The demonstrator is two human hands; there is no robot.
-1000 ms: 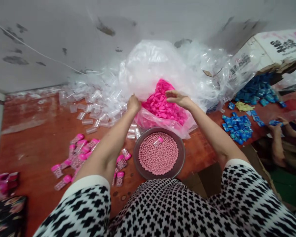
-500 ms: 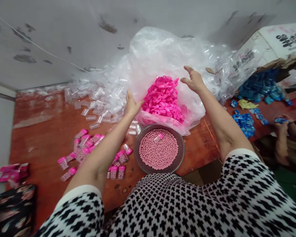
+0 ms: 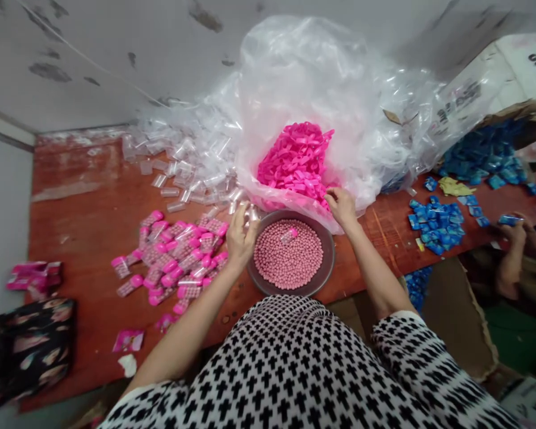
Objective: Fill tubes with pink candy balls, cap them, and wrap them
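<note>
My left hand (image 3: 240,233) is at the left rim of a dark bowl (image 3: 327,271) full of small pink beads. Its fingers are curled around a clear empty tube (image 3: 251,213) from the heap beside it. My right hand (image 3: 342,206) is at the lower edge of an open plastic bag (image 3: 295,71) that holds a heap of pink caps (image 3: 297,159). Its fingertips pinch at the caps there. One clear tube (image 3: 289,235) lies on the beads in the bowl. Filled tubes with pink caps (image 3: 178,257) lie in a pile left of the bowl.
Clear empty tubes (image 3: 183,170) are spread along the wall on the red-brown table (image 3: 80,220). Blue packets (image 3: 438,223) and a cardboard box (image 3: 513,71) are at the right, where another person's hands (image 3: 516,238) work. Pink packets (image 3: 31,277) and a dark floral cloth (image 3: 22,351) lie far left.
Both hands have come down from the plastic bag. The left is now at the tubes by the bowl, the right at the caps on the bag's lower edge. The view has tilted down.
</note>
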